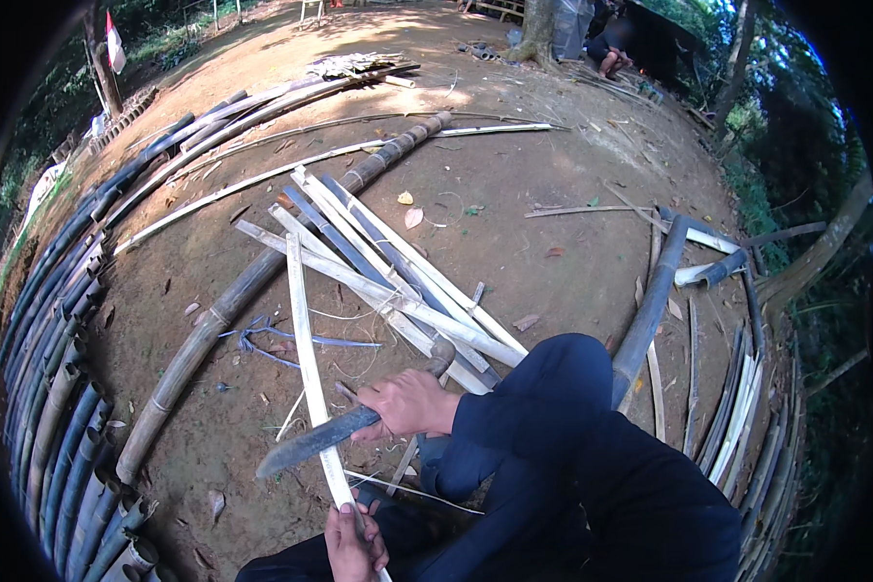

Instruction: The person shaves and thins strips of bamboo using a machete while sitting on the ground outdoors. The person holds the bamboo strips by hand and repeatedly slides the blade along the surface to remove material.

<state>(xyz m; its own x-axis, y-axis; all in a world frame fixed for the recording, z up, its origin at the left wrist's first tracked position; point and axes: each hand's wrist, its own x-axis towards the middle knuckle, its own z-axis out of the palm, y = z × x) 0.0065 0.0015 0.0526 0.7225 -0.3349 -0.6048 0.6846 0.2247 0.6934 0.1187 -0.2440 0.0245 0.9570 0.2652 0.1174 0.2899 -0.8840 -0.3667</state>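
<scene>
My right hand (409, 403) is closed on a machete, its curved handle (441, 358) showing beyond the fist. The dark blade (315, 441) points left and lies across a pale split bamboo strip (307, 349). Near the lower edge my left hand (351, 545) grips the near end of that strip, fingers wrapped round it. The strip slants away from me, its far end by a thick bamboo pole (179, 359). Beyond my right hand lies a pile of split bamboo slats (407, 281), some pale side up, some dark.
Stacked bamboo poles (82, 475) line the left side. A dark bamboo pole (650, 301) lies right of my bent knee (563, 378), with more strips (742, 417) beyond. Blue ribbon (291, 339) is on the soil. A person (611, 48) squats far back near a tree trunk (538, 34).
</scene>
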